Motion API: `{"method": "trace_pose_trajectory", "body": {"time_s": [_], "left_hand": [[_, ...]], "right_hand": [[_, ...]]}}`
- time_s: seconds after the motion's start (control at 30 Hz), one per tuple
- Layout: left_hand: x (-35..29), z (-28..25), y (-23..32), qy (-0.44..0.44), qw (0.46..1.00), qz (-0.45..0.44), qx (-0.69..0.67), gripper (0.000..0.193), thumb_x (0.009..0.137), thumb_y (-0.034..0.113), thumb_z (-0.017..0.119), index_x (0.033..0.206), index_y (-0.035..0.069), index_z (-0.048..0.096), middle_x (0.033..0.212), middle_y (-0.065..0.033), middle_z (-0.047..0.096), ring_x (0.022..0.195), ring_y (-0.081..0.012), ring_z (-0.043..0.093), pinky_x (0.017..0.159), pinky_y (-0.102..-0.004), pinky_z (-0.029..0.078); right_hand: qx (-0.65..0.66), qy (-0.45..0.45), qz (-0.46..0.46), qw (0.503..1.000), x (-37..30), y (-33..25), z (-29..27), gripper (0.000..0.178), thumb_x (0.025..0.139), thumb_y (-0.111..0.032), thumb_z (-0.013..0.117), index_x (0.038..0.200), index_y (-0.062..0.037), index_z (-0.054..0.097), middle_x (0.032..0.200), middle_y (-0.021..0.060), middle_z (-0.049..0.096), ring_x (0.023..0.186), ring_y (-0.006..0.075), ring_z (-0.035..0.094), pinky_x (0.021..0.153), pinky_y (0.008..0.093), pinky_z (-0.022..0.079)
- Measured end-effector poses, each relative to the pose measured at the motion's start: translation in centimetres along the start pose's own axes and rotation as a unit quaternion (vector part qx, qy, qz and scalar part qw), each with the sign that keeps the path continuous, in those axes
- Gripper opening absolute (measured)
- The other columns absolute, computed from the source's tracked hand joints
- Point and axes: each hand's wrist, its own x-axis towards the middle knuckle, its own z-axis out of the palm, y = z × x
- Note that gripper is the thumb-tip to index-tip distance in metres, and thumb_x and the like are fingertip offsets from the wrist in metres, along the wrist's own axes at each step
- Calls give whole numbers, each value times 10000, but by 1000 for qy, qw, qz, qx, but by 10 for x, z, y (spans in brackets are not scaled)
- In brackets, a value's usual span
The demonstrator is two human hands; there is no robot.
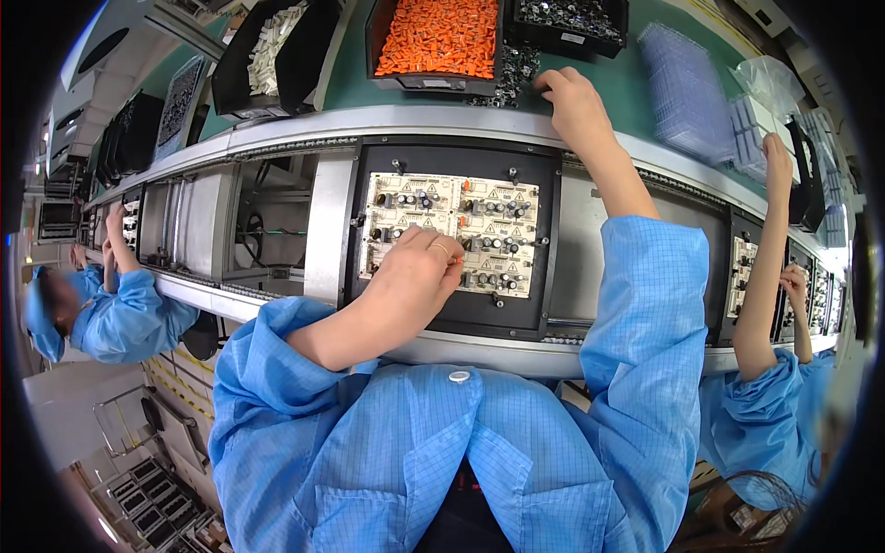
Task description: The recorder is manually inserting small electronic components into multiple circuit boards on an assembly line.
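- Basically, the main piece is a cream rectangular circuit-board panel with black and grey components (495, 227), lying flat in a black square carrier frame (516, 319), right in front of the person.
- Handling, my read: light, stiff, a bit brittle; the standing components could bend. Take it by the bare edges.
- Left hand (410, 275) is over the panel's lower middle, fingers bunched narrow. A small orange part (458, 261) shows at the fingertips; pinched or sitting on the panel, can't tell from this angle.
- Right hand (573, 100) is curled, fingertips at a loose pile of small dark metallic parts (516, 72). Can't tell if it holds one. Those look light, hard, fiddly; pinch singly.
- Beyond the carrier: grey metal rail (442, 118), then green bench top (610, 85) with a black plastic bin of orange parts (431, 83).
- Room: blue-smocked co-workers left (124, 318) and right (765, 424), along the same line.
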Motion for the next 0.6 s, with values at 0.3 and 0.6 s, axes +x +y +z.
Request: {"method": "trace_pose_trajectory", "body": {"time_s": [0.3, 0.6], "left_hand": [[8, 0, 3, -80, 990, 33, 112, 99, 818, 11, 663, 909, -19, 637, 870, -154, 624, 895, -338, 572, 801, -403, 487], [13, 1, 3, -92, 989, 23, 111, 71, 799, 7, 644, 857, -28, 626, 858, -168, 615, 880, -335, 576, 815, -403, 472]], "right_hand": [[97, 65, -2, 993, -28, -27, -47, 150, 915, -12, 566, 1019, -9, 673, 997, 130, 601, 880, 293, 606, 784, 349, 489], [148, 71, 20, 986, -62, -47, -78, 132, 883, 34, 607, 996, 7, 670, 978, 89, 606, 840, 165, 612, 710, 272, 486]]}}
